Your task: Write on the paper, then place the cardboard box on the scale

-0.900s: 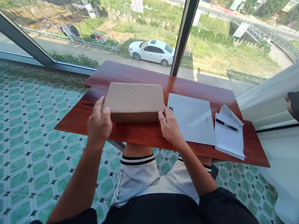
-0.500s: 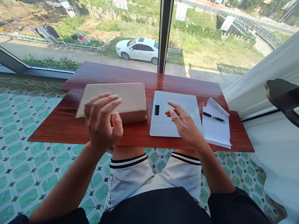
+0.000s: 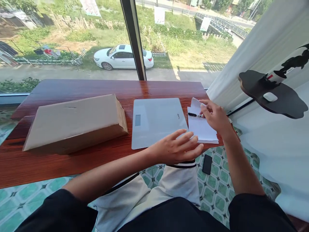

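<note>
Head view: right hand, fingers curled, touches the pen on the notepad at the table edge. Left hand, open and empty, hovers at the scale's near corner; its small logo is unreadable.

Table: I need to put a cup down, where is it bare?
The table is bare behind the cardboard box and scale, toward the window. It is crowded at the right end: notepad, pen, both hands.

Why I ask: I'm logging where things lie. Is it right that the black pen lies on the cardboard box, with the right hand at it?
Not quite. In the head view the black pen lies on the paper pad, not the cardboard box. The right hand is indeed at it.
</note>
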Demonstrator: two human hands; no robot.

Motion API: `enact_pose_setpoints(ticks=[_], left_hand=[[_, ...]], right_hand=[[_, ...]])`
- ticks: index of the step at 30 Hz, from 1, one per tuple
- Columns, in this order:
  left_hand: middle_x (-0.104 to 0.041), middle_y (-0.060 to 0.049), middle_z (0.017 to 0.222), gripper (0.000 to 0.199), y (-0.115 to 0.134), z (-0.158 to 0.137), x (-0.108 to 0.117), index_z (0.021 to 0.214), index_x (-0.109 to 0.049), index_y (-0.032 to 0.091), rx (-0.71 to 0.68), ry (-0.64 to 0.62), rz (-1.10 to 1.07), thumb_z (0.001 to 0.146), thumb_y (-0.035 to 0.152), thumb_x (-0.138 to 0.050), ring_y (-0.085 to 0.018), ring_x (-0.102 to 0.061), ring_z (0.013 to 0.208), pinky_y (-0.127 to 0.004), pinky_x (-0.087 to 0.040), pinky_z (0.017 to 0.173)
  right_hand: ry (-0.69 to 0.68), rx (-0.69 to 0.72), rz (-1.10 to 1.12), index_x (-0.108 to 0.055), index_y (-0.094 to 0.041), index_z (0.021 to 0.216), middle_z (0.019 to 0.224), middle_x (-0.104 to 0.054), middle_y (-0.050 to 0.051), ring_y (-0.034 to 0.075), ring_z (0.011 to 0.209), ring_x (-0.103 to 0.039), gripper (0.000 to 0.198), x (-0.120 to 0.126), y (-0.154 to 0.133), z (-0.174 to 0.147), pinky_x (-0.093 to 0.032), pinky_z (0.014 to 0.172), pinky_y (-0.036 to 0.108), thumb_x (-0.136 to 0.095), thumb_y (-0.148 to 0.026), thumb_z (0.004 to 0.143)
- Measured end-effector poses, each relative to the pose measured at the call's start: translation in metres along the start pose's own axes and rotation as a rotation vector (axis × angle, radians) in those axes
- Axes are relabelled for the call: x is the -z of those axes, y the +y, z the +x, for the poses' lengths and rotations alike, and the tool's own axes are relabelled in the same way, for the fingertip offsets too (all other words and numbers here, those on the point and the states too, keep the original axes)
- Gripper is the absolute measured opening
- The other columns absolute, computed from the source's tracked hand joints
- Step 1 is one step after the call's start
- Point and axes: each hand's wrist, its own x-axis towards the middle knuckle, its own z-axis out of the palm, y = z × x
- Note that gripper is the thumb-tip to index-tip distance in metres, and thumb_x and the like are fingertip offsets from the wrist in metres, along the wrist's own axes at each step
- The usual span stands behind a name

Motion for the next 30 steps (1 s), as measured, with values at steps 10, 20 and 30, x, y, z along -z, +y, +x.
enact_pose_setpoints(ticks=[10,20,30], left_hand=[[-0.055,-0.019,0.144,0.039,0.055,0.033,-0.088,0.133,-0.055,0.017,-0.090,-0.234,-0.096,0.095,0.028,-0.050,-0.028,-0.055,0.129,-0.044,-0.040,0.106],[-0.056,-0.021,0.144,0.040,0.067,0.026,-0.100,0.132,-0.055,0.014,-0.002,-0.265,-0.068,0.096,0.025,-0.044,-0.026,-0.058,0.120,-0.038,-0.042,0.094],[-0.065,-0.020,0.131,0.037,0.070,0.023,-0.105,0.127,-0.059,0.012,0.032,-0.223,-0.123,0.096,0.026,-0.045,-0.026,-0.061,0.115,-0.038,-0.044,0.092]], right_hand=[[0.016,0.013,-0.617,-0.067,-0.026,0.133,0.110,-0.070,0.006,0.022,0.093,-0.066,0.041,-0.013,0.098,0.001,-0.034,0.064,0.034,-0.055,-0.045,0.099],[0.007,0.102,-0.582,-0.075,-0.029,0.118,0.099,-0.069,0.002,0.016,0.094,-0.064,0.030,-0.029,0.131,0.005,-0.035,0.066,0.031,-0.061,-0.045,0.096],[0.044,0.180,-0.626,-0.072,-0.021,0.104,0.098,-0.068,0.004,0.017,0.093,-0.063,0.027,-0.034,0.129,-0.004,-0.039,0.072,0.030,-0.054,-0.041,0.100]])
